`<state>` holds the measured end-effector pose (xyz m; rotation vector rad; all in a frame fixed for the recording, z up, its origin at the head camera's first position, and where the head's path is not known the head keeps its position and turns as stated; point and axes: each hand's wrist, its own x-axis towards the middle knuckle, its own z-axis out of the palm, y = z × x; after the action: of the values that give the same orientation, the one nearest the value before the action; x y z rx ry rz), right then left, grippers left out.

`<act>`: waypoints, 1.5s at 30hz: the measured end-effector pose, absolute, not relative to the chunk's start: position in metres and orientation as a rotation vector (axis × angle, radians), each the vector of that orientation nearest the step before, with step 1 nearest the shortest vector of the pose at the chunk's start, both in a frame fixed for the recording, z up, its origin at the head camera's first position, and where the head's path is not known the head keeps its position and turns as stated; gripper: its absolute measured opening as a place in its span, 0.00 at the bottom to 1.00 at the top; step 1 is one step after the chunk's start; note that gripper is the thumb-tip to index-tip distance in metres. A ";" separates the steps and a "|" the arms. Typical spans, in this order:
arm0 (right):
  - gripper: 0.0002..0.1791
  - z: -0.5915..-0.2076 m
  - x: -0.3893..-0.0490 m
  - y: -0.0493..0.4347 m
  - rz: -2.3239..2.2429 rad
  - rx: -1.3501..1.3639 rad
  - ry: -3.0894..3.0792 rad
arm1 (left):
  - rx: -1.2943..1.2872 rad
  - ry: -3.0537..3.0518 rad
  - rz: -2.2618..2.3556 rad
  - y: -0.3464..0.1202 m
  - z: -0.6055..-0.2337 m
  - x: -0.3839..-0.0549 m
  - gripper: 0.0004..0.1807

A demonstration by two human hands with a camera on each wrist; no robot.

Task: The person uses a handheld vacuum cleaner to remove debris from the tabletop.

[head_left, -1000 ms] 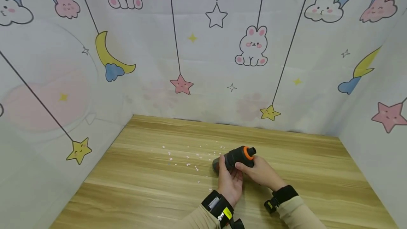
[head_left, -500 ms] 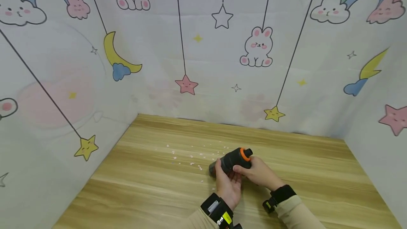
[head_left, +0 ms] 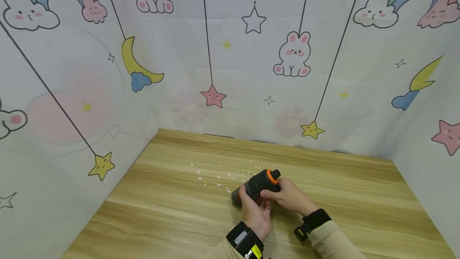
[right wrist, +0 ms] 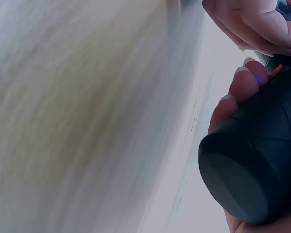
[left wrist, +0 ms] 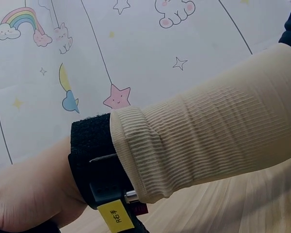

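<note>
Black device with orange ring (head_left: 256, 184), one: held slantwise over the desk (head_left: 154, 215), ringed end farther off and to the right, just beside scattered white scraps (head_left: 200, 178). Left hand (head_left: 256, 218): grip closed about the lower end, thumb on top, fingers curled beneath. Right hand (head_left: 292, 197): grip closed about the ringed end, thumb against the near side. Step in hand, as judged: two-handed handling of the device; the next move would seem to call for one hand steadying it while the other works. Differences from one second earlier: device and both hands shifted left and nearer the wearer; view turned slightly; scraps in the same scatter.
</note>
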<state>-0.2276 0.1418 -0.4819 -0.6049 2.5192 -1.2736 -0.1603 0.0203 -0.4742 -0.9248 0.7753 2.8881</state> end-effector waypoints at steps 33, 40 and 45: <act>0.28 -0.471 -0.225 0.163 -1.261 -0.561 2.435 | -0.949 0.767 2.836 0.038 -0.478 -0.144 0.38; 0.30 -0.467 -0.227 0.169 -1.211 -0.530 2.457 | -0.960 0.776 2.821 0.043 -0.474 -0.140 0.38; 0.29 -0.466 -0.225 0.169 -1.242 -0.516 2.434 | -0.916 0.789 2.808 0.042 -0.477 -0.146 0.38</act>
<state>-0.2249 0.1694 -0.4656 -0.5162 2.4344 -1.2421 -0.1462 0.0418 -0.4765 -0.9162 0.7892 2.8076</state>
